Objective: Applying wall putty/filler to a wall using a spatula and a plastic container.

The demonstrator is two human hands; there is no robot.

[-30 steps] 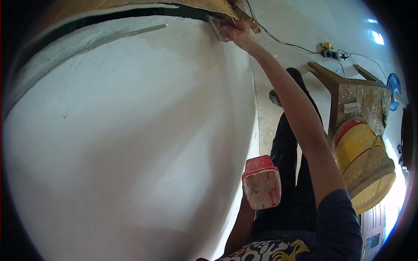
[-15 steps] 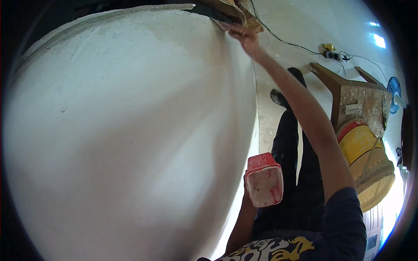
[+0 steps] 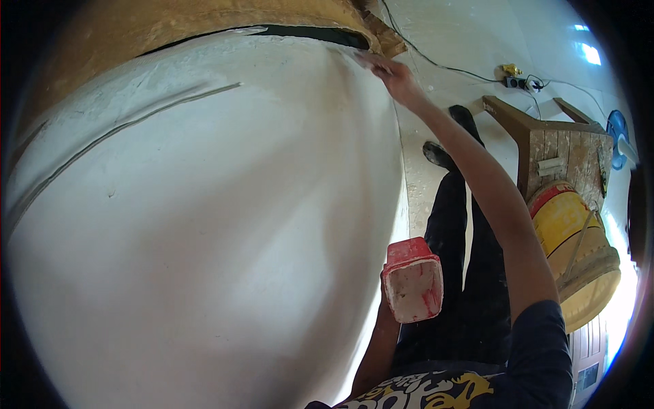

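A broad white plastered surface (image 3: 204, 191) fills the left and middle, its edges bent by the lens. My right hand (image 3: 395, 76) reaches out to its far right corner, closed on a thin flat blade like a putty knife (image 3: 349, 54). The blade is blurred and lies against the white surface; its handle is hidden in my fingers. Low in the middle, my left hand (image 3: 385, 300) holds up a red plastic tub (image 3: 409, 251), mouth toward me. White residue coats the tub's inside, and the tub hides most of that hand.
A brown sheet (image 3: 170, 27) borders the far edge, with a dark gap beside it. A thin grey strip (image 3: 136, 123) lies along the white surface. To the right stand a worn wooden stool (image 3: 565, 150) and a yellow bucket (image 3: 565, 225). A cable (image 3: 449, 67) runs to a power socket (image 3: 516, 83).
My right hand and the blade have shifted slightly nearer and to the right. The grey strip appears lower in view, and more of the brown sheet shows. The tub is nearly still.
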